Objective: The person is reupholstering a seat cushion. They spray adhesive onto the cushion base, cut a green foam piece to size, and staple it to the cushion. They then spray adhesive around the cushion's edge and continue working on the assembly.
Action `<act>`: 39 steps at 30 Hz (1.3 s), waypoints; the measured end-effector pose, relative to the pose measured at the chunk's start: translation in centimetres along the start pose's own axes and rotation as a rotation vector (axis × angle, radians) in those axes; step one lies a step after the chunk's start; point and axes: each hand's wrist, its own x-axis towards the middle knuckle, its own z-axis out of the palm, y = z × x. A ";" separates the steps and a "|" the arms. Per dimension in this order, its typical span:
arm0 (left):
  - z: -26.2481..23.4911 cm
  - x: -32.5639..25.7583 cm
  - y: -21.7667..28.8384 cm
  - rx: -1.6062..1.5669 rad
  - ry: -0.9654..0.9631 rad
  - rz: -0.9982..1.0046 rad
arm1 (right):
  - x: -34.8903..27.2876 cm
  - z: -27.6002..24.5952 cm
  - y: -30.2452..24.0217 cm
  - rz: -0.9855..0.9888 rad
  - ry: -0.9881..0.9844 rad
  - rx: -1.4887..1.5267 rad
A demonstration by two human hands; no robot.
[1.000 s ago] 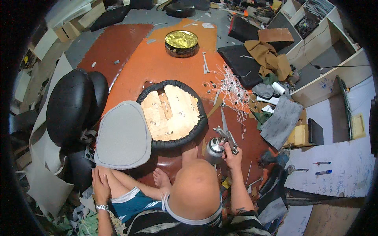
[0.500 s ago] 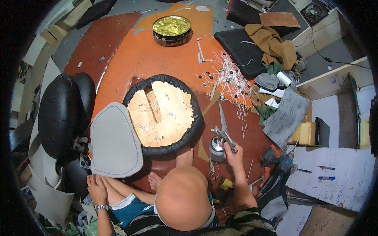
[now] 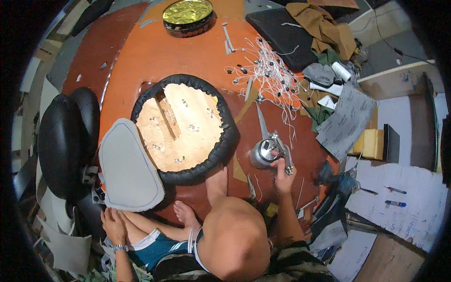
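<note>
My right hand point(image 3: 283, 175) grips a silver spray gun point(image 3: 275, 152) with a metal cup, held above the brown-red floor covering. A pointed metal blade point(image 3: 261, 121) lies just beyond it, its other end hidden by the gun. My left hand point(image 3: 114, 226), with a watch on the wrist, rests with its fingers laid out on my left leg, beside the lower edge of a grey foam panel point(image 3: 129, 174) marked with a blue outline. That panel leans against a round wooden seat base point(image 3: 197, 131) with a gathered black cover around its rim. My bent knee point(image 3: 232, 230) hides part of the floor.
Black padded cushions point(image 3: 61, 141) stand at the left. Beyond the seat is a round tin point(image 3: 188, 28) of shiny yellow contents. White cords point(image 3: 270, 70) lie tangled at the right, near fabric scraps point(image 3: 347, 120). A drill point(image 3: 340, 181) and pens point(image 3: 395, 203) lie further right.
The view has shifted, moving the scene up and left. My right hand has carried the spray gun slightly away and to the right, turning its cup. My left hand stays on my leg.
</note>
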 end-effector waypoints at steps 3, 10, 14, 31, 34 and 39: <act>-0.1 0.2 4.7 -0.001 0.196 0.209 | -1.1 -1.4 1.4 0.009 0.018 -0.081; 4.5 -3.2 26.3 -0.232 0.026 1.015 | -5.0 -2.8 2.0 -0.114 0.092 -0.492; 7.5 -5.4 32.2 0.159 -0.136 0.976 | -8.7 -2.4 3.3 0.158 0.288 -0.429; 7.1 -1.8 24.8 0.078 -0.061 1.169 | -19.4 -2.9 11.0 0.447 -0.517 -0.661; 7.6 -2.3 25.2 0.063 -0.101 1.119 | -17.6 -1.8 9.8 0.499 -0.573 -0.182; 7.1 -3.1 26.1 0.066 -0.098 1.087 | -11.3 2.5 2.0 0.366 -0.493 -0.396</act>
